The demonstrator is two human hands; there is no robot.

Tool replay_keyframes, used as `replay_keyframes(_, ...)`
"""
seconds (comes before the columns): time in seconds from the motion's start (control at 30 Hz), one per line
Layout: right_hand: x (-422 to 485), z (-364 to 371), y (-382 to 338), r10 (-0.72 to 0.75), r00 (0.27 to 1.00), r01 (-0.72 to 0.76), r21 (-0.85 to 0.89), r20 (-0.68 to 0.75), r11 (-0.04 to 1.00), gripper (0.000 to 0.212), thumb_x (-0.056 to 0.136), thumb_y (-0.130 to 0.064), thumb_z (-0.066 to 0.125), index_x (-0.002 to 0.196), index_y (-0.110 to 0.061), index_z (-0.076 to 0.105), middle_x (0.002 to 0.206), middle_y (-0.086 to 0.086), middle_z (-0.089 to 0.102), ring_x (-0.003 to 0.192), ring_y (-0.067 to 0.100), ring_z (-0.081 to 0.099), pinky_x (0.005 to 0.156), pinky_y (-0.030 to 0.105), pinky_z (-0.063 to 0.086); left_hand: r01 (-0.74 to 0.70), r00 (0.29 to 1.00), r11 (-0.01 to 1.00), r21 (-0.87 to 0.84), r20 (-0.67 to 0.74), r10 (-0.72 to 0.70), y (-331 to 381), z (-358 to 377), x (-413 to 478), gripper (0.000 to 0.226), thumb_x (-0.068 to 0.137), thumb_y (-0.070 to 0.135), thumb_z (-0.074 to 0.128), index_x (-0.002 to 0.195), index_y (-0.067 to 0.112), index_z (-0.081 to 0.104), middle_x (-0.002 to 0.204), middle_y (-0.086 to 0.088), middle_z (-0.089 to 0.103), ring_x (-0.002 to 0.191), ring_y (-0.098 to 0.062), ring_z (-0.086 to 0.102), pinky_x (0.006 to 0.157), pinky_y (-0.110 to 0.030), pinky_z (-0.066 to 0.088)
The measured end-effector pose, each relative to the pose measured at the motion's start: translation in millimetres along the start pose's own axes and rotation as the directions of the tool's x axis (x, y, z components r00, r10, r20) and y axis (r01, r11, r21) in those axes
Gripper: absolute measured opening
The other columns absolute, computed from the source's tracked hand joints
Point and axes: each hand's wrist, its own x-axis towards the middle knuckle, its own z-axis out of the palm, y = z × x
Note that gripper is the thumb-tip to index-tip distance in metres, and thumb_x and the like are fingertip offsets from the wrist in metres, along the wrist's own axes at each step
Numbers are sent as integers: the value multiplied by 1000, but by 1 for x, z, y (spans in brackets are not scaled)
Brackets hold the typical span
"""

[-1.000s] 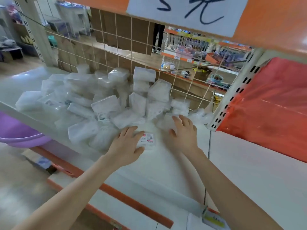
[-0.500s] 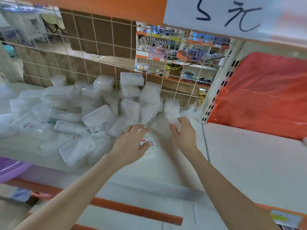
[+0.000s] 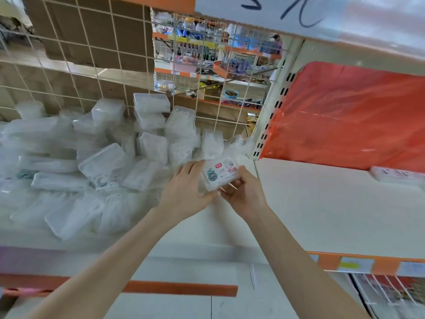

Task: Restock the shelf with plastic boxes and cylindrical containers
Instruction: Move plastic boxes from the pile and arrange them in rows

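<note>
Holding plastic box (image 3: pixel 218 174) | left hand (image 3: pixel 184 187) grip: clasps box | right hand (image 3: pixel 243 196) grip: clasps box

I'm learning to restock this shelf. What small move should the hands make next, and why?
Probably lower the labelled box onto the bare shelf just beside the pile of clear boxes. The left hand and right hand both grip it above the shelf, label up, and the white surface beneath looks free.
</note>
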Motion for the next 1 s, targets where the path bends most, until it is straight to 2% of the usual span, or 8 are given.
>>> replay_keyframes(0.2,1,7,7,36,999,-36,-3,14,999,32,97,-33,43,90,-7,62,76,8,69,69,24,67,57,31,53,-23,999,1000,-6,-35,23,-5,-5,-6,75,71,42,72,135,15,41,131,-1,47,121,-22,42,87,-31,39)
replay_keyframes(0.4,1,12,11,-38,998,50,-214,58,975,18,92,-15,50,108,-12,56,96,7,66,82,22,65,76,37,50,-49,998,999,-16,-43,48,-19,-18,-12,69,72,35,74,130,8,49,128,-6,54,118,-24,48,90,-30,38)
replay_keyframes(0.47,-1,9,8,-164,978,207,-480,131,852,43,85,-10,58,124,-23,46,122,3,54,100,17,57,83,29,48,-71,997,997,-24,4,71,-25,-24,-12,68,72,32,75,130,6,50,128,-8,55,118,-25,50,92,-24,35)
replay_keyframes(0.53,-4,7,3,-239,910,414,-715,339,564,63,73,-14,67,128,-31,40,136,-3,37,116,11,44,91,23,43,-96,994,994,-44,47,98,-31,-30,-12,67,72,29,76,129,5,51,127,-8,55,115,-24,51,88,-16,30)
replay_keyframes(0.6,-4,3,0,-145,824,567,-793,548,221,73,69,-11,73,131,-28,39,144,-2,25,131,14,26,106,27,31,-119,988,991,-61,96,125,-34,-35,-13,68,73,31,75,131,6,49,128,-8,54,113,-23,52,85,-11,28)
replay_keyframes(0.67,-4,2,2,-69,766,640,-768,639,-10,72,71,-7,73,135,-21,42,147,3,26,133,20,22,108,24,20,-131,981,989,-69,132,139,-35,-38,-15,72,70,39,69,132,8,49,127,-5,54,109,-21,54,83,-8,28)
replay_keyframes(0.87,-7,-2,16,-195,747,611,-772,636,-176,63,68,-9,76,127,-9,54,134,6,48,120,21,41,93,3,15,-125,982,991,-54,135,131,-45,-28,-24,63,80,28,69,134,10,44,131,-4,48,118,-21,46,94,-22,33)
replay_keyframes(1.0,-9,-16,24,-211,826,500,-853,522,-152,59,69,-17,75,124,-13,55,127,0,51,112,24,48,87,12,26,-104,980,978,180,187,70,-59,-17,-33,59,86,36,58,138,19,37,142,-1,34,132,-20,26,104,-30,27)
